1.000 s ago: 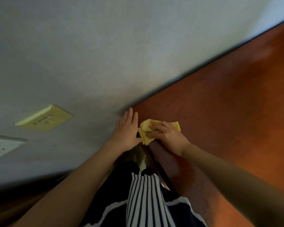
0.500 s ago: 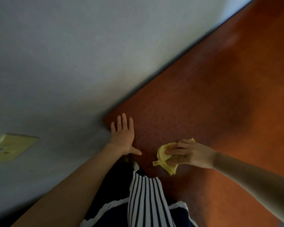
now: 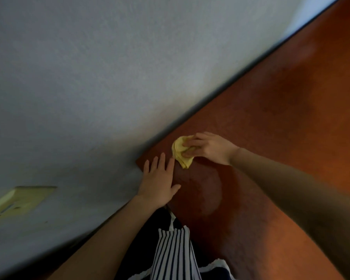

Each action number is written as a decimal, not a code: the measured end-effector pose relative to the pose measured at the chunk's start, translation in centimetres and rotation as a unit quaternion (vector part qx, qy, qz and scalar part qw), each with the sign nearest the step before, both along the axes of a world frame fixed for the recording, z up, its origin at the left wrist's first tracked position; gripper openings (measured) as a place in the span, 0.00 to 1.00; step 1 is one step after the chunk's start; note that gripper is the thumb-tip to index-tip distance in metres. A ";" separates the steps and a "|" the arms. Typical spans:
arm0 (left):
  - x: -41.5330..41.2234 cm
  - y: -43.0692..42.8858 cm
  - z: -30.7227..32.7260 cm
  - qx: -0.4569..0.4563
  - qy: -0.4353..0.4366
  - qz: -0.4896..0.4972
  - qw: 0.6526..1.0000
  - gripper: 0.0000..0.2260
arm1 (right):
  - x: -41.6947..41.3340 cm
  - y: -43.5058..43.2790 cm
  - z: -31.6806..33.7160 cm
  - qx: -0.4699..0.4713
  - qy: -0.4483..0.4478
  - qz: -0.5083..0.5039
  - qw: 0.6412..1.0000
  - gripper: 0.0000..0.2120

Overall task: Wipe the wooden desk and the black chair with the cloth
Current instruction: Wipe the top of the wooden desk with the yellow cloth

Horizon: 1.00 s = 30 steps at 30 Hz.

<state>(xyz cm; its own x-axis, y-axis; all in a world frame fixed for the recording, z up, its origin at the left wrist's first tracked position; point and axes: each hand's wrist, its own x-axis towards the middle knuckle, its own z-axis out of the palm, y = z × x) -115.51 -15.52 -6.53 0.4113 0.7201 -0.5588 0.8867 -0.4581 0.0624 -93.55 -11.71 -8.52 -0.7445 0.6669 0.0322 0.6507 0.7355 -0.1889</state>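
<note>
Right hand (image 3: pixel 211 148) just swept the yellow cloth (image 3: pixel 180 153) from the near edge up into the wall-side corner of the wooden counter (image 3: pixel 271 138). Looks like the corner pass is underway; black chair not in view. Its fingers (image 3: pixel 191 141) are curled, clamped on the soft bunched cloth. Left hand (image 3: pixel 160 178) hasn't moved: flat, fingers straight and spread, bracing on the counter. The top is matte reddish-brown with a fine speckle; the wall (image 3: pixel 89 77) is rough-textured.

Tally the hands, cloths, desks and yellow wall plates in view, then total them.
Hands: 2, the left hand and the right hand
Cloths: 1, the yellow cloth
Desks: 1, the wooden desk
Yellow wall plates: 1, the yellow wall plate
Total: 5
</note>
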 end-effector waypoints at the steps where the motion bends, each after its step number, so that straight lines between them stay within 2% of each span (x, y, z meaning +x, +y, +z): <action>1: -0.3 0.1 0.2 0.014 -0.026 0.001 1.000 0.34 | -0.1 0.8 0.0 -0.009 -0.002 -0.027 1.000 0.14; 6: -1.4 0.6 0.8 0.067 -0.118 -0.009 0.991 0.26 | -0.2 3.6 -0.8 -0.043 -0.045 -0.210 0.976 0.19; 11: -1.5 1.4 1.4 0.050 -0.167 0.026 0.984 0.21 | -0.7 2.6 -1.4 -0.039 -0.030 -0.374 0.926 0.18; 16: -0.5 2.3 2.0 0.050 -0.209 0.045 0.976 0.16 | -0.3 -2.1 -1.8 -0.031 -0.003 -0.403 0.915 0.18; 21: 1.6 2.6 2.0 0.065 -0.217 0.015 0.974 0.10 | 0.6 -9.8 -0.9 -0.021 0.025 -0.424 0.905 0.18; 23: 2.8 2.1 1.7 0.074 -0.210 -0.015 0.975 0.12 | 0.5 -13.1 -0.9 0.003 0.041 -0.455 0.889 0.19; 25: 4.3 1.3 1.2 0.082 -0.184 -0.072 0.977 0.18 | 0.1 -16.2 -0.7 0.011 0.044 -0.489 0.871 0.18; 27: 5.4 0.4 0.6 0.086 -0.122 -0.131 0.980 0.30 | -0.7 -18.8 -0.6 0.018 0.052 -0.515 0.855 0.13; 30: 6.7 -1.4 -0.6 0.045 -0.048 -0.203 0.977 0.49 | -2.3 -22.4 0.0 0.005 0.061 -0.558 0.827 0.18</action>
<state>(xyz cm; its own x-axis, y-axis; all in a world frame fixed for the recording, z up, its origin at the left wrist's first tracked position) -108.77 -16.91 -7.14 0.7207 0.5312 -0.4455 0.6232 -0.7780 0.0804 -95.89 -34.09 -8.51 0.3450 0.9358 0.0720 0.9021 -0.3095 -0.3008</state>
